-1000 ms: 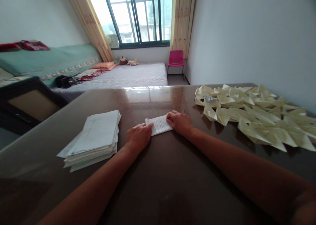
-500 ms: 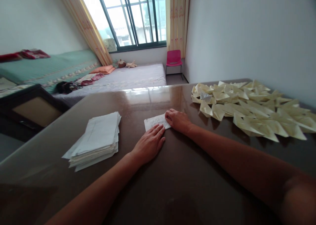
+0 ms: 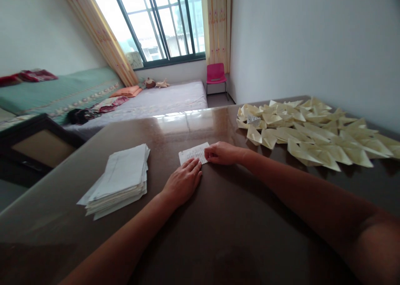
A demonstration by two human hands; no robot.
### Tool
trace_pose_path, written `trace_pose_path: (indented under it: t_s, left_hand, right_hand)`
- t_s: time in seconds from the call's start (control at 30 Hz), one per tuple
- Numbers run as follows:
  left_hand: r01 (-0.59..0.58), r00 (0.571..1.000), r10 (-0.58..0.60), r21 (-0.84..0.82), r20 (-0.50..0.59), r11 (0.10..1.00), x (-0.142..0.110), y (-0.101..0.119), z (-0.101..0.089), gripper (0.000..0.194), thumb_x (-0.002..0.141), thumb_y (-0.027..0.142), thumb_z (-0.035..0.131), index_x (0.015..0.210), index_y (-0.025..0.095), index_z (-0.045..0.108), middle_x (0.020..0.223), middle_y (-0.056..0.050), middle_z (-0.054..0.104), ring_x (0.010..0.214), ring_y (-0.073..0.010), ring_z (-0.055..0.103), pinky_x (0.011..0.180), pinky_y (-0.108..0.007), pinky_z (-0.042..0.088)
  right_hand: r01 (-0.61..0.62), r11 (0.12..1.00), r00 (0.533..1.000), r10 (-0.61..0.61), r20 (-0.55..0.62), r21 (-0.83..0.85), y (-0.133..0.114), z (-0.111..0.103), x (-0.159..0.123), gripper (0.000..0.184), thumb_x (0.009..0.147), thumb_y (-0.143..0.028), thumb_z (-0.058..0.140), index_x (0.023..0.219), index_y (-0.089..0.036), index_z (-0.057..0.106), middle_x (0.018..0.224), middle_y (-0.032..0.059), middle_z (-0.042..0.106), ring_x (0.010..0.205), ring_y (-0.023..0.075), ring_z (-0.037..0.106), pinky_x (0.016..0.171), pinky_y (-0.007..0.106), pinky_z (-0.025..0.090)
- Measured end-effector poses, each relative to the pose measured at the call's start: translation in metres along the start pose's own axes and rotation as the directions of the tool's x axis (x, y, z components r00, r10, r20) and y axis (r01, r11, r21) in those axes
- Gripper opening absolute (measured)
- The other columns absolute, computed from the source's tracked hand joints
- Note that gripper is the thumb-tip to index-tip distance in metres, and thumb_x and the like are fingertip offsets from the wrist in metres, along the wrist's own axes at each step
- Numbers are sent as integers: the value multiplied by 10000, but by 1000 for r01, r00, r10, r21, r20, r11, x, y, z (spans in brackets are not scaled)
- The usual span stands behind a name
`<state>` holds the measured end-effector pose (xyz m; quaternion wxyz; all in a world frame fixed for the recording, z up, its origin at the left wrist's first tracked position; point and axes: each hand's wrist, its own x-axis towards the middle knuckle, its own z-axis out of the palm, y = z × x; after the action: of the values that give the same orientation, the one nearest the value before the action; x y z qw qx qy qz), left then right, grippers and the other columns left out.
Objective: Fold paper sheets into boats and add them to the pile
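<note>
A small piece of paper (image 3: 193, 152) with lines of dark writing lies on the brown table (image 3: 237, 218) in front of me; it looks folded. My left hand (image 3: 183, 180) rests flat with fingers stretched out, the fingertips on the paper's near edge. At the paper's right edge, my right hand (image 3: 222, 152) has its fingers curled in and pinches that edge. The thumb of the right hand is mostly hidden. To the left lies a stack of white paper sheets (image 3: 125, 168), its edges uneven.
Many folded cream paper shapes (image 3: 312, 131) spread over the table's right side, one printed grey-white shape (image 3: 253, 120) among them. Beyond the table are a bed (image 3: 175, 95), a pink chair (image 3: 216, 73) and a window. A dark wooden cabinet (image 3: 40, 147) stands at the left.
My right hand has turned and its fingers have curled in at the paper's right edge, uncovering more writing. The left hand stays on the paper. The whole view has shifted slightly.
</note>
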<state>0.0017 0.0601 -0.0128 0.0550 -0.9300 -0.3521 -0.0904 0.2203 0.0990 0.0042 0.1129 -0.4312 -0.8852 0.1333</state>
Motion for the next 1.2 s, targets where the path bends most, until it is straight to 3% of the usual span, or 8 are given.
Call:
trace_pose_path:
  t_s: [0.17, 0.27, 0.43, 0.6, 0.73, 0.93, 1.1, 1.2]
  left_hand:
    - [62, 997, -67, 99, 46, 993, -3, -10, -5, 320, 957, 258, 412, 1149, 136, 636, 1223, -115, 638, 1169, -253, 567, 975, -394, 495]
    - [62, 993, -75, 132, 91, 989, -2, -15, -9, 261, 926, 168, 472, 1130, 142, 633, 1193, -100, 656, 1108, -234, 605, 909, -363, 532]
    - [32, 993, -52, 182, 109, 983, -2, -18, -12, 352, 861, 74, 549, 1201, 157, 579, 1189, -92, 656, 1079, -232, 619, 830, -330, 554]
    - [48, 999, -50, 203, 4, 978, -4, -22, -4, 249, 921, 163, 489, 1141, 167, 605, 1077, -80, 695, 997, -222, 645, 766, -313, 547]
    - [64, 995, -47, 206, -85, 976, -3, -21, -2, 240, 943, 288, 472, 1100, 186, 622, 1013, -66, 696, 948, -211, 634, 756, -308, 528]
    - [84, 991, -60, 207, -118, 975, -3, -25, -9, 189, 884, 192, 554, 1047, 229, 644, 909, -52, 618, 893, -199, 547, 694, -272, 482]
    - [34, 995, -27, 74, -98, 997, -3, -33, -5, 222, 934, 219, 468, 1062, 239, 648, 901, -39, 583, 871, -165, 524, 744, -260, 477]
    - [-25, 998, 29, 67, -61, 997, -5, -36, -3, 268, 941, 224, 450, 1138, 249, 630, 944, -46, 583, 907, -174, 520, 770, -273, 484]
  right_hand:
    - [-39, 999, 996, 41, 81, -25, 6, -11, -4, 185, 795, -369, 625, 888, -219, 678, 825, 8, 688, 678, 131, 588, 585, 215, 351]
    - [24, 986, 1000, -21, 15, -166, 2, -14, -6, 319, 791, -492, 614, 915, -207, 684, 955, 60, 683, 826, 188, 615, 653, 243, 381]
    - [102, 915, 995, -90, 49, -391, -10, -15, -6, 230, 844, -305, 550, 939, -157, 697, 923, 115, 707, 867, 225, 634, 750, 290, 393]
    - [78, 884, 997, -63, 47, -462, -18, -11, -4, 171, 838, -188, 535, 881, -154, 697, 901, 121, 714, 862, 225, 643, 775, 320, 377]
    - [46, 877, 997, -72, -35, -479, -24, -9, -4, 153, 868, -181, 519, 835, -150, 665, 852, 104, 707, 855, 221, 622, 799, 358, 347]
    - [181, 861, 962, -255, -94, -475, -55, -12, -8, 127, 875, -219, 526, 947, -183, 624, 877, 65, 684, 909, 228, 568, 805, 379, 324]
    - [262, 903, 962, -272, 22, -340, -47, -15, -12, 355, 751, -250, 660, 1094, -198, 586, 1045, 68, 656, 994, 228, 537, 803, 346, 347]
    - [263, 938, 963, -239, 126, -225, -25, -19, -12, 261, 735, -209, 662, 995, -234, 654, 1041, 42, 665, 1028, 227, 531, 812, 329, 366]
